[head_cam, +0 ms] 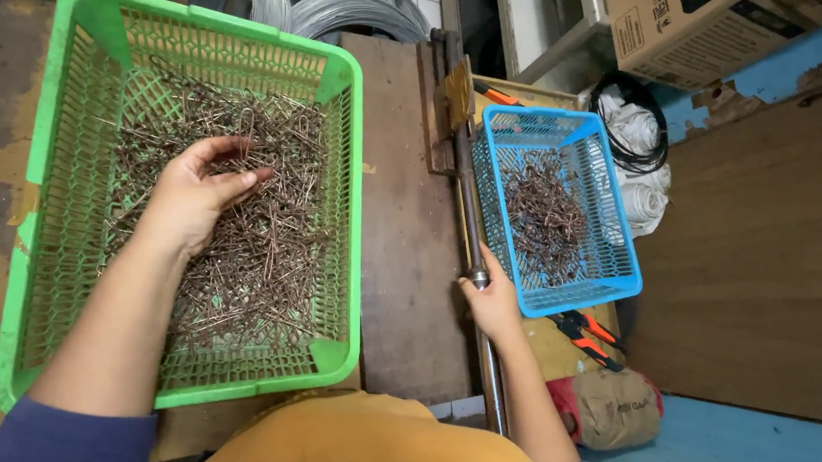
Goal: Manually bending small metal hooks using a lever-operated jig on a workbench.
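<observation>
Head view: cardboard box [712, 29] top right, label seemingly white.

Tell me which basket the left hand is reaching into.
The big green basket: the left hand is in its wire pieces. The small blue basket sits beyond the right hand.
</observation>
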